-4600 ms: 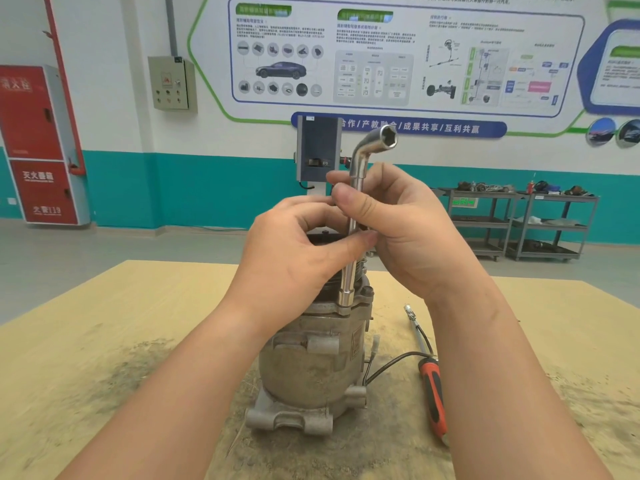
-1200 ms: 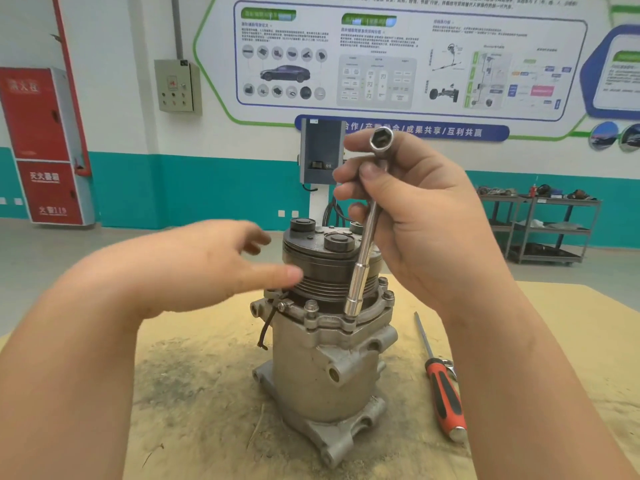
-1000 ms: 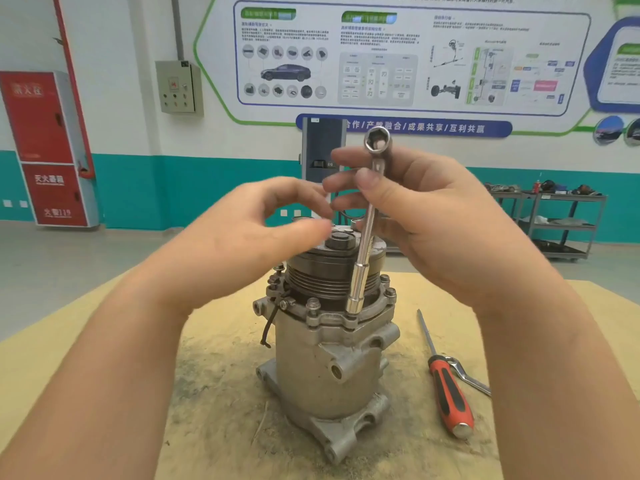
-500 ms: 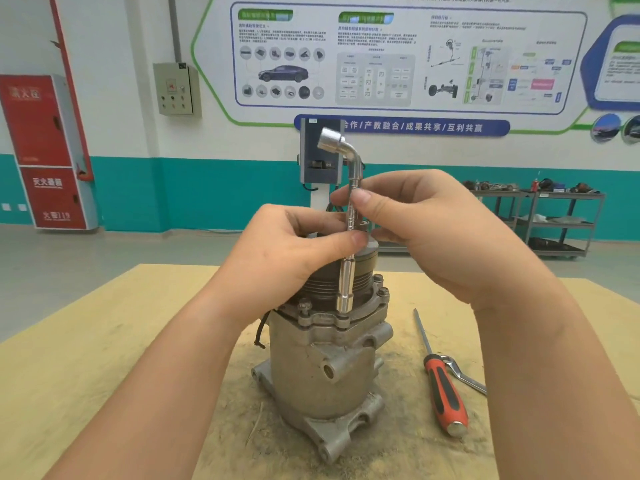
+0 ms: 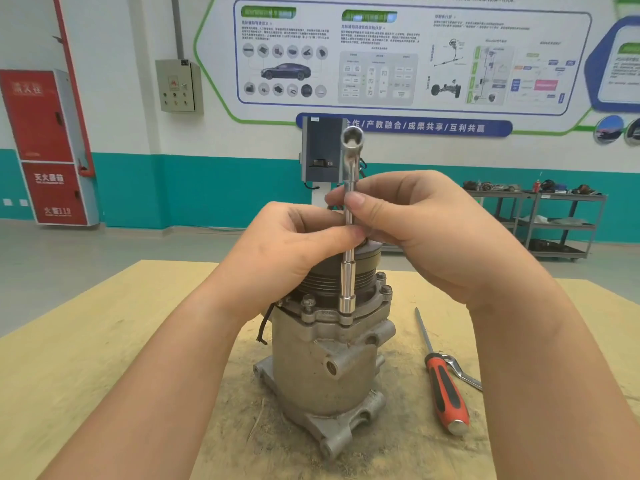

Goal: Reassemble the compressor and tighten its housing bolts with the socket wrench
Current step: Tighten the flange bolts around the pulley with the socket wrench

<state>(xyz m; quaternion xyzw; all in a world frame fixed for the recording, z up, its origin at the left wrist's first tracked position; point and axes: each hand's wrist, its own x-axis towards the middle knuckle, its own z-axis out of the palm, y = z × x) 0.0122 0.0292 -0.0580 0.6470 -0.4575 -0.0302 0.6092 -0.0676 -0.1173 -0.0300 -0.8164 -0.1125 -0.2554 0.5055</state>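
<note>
I see the compressor (image 5: 327,358) standing upright on the wooden table (image 5: 86,358), in the middle of a dusty, grimy patch. Its grooved pulley end faces up and its mounting lugs rest on the table. A ring of bolts runs around the flange where the top section meets the grey body; one bolt (image 5: 307,302) sits at the front left of that flange, and others show at the right edge.

The socket wrench (image 5: 347,282) stands nearly upright, its lower socket set down over a bolt at the front of the flange. Its bent upper end points toward me, so I look into the open hexagonal socket at the top.

My left hand (image 5: 294,251) pinches the wrench shaft at mid-height, thumb tip pressed against it with the fingers curled behind. My right hand (image 5: 426,230) pinches the shaft just above, thumb in front and fingers wrapped behind. The two hands are almost touching at the shaft.

A short black wire (image 5: 265,327) hangs off the left side of the compressor. To the right, a screwdriver (image 5: 441,379) with a red and black handle lies on the table, its tip pointing away from me. A bent metal tool (image 5: 460,372) lies just beside the handle, partly hidden by my right forearm.
</note>
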